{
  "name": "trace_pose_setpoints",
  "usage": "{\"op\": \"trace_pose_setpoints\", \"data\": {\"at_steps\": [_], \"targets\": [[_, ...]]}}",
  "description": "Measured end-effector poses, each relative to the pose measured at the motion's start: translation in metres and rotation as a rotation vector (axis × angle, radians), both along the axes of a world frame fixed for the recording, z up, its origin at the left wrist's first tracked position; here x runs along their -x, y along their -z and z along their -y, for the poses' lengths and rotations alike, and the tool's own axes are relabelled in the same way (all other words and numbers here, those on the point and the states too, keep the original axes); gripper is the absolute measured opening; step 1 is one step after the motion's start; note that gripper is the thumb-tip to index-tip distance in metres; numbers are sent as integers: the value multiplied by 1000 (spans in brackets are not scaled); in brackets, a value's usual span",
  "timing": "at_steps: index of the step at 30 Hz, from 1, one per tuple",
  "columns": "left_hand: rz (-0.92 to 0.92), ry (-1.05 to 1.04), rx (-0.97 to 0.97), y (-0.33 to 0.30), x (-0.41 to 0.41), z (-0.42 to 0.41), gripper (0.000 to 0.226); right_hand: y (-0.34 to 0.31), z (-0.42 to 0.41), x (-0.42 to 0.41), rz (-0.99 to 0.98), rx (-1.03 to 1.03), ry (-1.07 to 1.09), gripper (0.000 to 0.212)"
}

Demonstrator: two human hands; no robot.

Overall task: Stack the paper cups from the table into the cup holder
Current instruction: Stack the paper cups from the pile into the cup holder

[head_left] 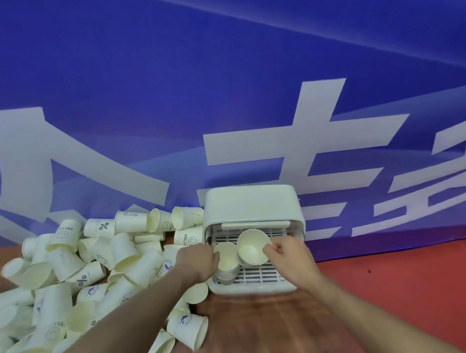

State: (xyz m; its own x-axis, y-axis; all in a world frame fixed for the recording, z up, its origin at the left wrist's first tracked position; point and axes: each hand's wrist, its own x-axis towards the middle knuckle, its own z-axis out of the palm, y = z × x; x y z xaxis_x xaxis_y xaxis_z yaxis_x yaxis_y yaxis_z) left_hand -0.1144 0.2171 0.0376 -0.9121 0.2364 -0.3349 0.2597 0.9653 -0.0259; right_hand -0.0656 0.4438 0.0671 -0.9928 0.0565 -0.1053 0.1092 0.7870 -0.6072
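Blue banner point(214, 63) | loose cups point(64, 280) crowd holder point(250, 203) | both hands' fingers point(271, 248) pinch cups

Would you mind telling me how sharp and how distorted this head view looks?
Head view: wide-angle bending curves the banner and table edge; hands and cup holder are slightly soft; lighting is even, without harsh glare.

cup point(190, 237): "HELLO" | cup point(103, 226): "%" | banner point(214, 63): large white chars
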Motion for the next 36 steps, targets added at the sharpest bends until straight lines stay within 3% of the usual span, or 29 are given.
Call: {"op": "trace_pose_setpoints", "data": {"at_steps": [14, 20, 29, 36], "targets": [[-108, -211, -135, -16, -17, 101, 41, -4, 58, 21, 2, -65, -105, 36], [-98, -280, -128, -11, -28, 143, 44, 19, 76, 25, 130, -239, -63, 36], [-142, -193, -166, -8, -26, 167, 44, 38, 83, 34, 285, -494, -63, 29], [-102, -169, -340, -4, -23, 144, 48, 27, 73, 23, 330, -396, 15, 51]]}}
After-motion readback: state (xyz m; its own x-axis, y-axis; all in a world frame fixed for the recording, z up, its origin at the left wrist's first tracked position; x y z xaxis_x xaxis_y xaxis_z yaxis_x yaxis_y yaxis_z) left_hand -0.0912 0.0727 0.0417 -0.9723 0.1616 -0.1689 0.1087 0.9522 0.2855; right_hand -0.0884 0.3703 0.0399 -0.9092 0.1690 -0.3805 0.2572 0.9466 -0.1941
